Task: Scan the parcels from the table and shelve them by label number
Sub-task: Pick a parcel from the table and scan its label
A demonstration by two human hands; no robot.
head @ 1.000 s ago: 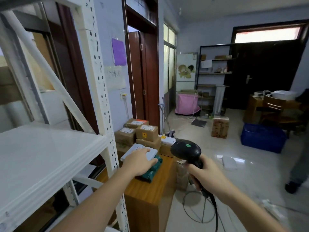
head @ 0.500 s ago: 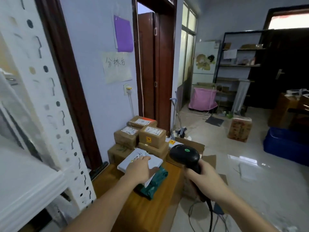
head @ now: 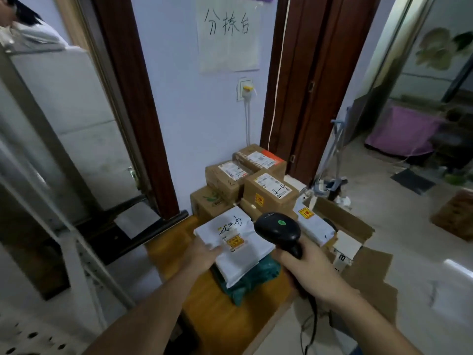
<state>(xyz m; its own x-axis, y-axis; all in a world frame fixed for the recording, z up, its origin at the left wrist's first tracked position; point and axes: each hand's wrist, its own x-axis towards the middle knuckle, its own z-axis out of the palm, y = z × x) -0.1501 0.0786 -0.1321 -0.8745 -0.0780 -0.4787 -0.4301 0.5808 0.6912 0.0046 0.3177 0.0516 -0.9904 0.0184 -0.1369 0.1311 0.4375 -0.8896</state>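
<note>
1. Our left hand [head: 204, 252] lies on the near-left edge of the white mailer [head: 235, 248]; the thumb lies over the top face. We cannot tell whether the fingers curl beneath, so we judge it a light grip on the edge.

2. Our right hand [head: 304, 262] is wrapped round the handle of the scanner [head: 277, 230], its cable trailing down off the counter [head: 169, 242].

3. The mailer lies flat on a green parcel [head: 252, 280] at the near end of the counter. Its long axis runs from far-left to near-right, and its label [head: 234, 240] faces up, with handwriting beside it.

4. The relation that matters: the scanner head sits just beside the mailer's right edge and a little above it, with the label directly to its left. Our right hand is the nearer one to the label, while the left holds the far side.

5. We judge that the scan calls only for turning the scanner's nose left and down towards the label while the left hand steadies the mailer.

6. Behind, the brown boxes [head: 268, 193] are stacked against the wall, one marked by hand. They are not yet scanned, as far as we can judge.
</note>
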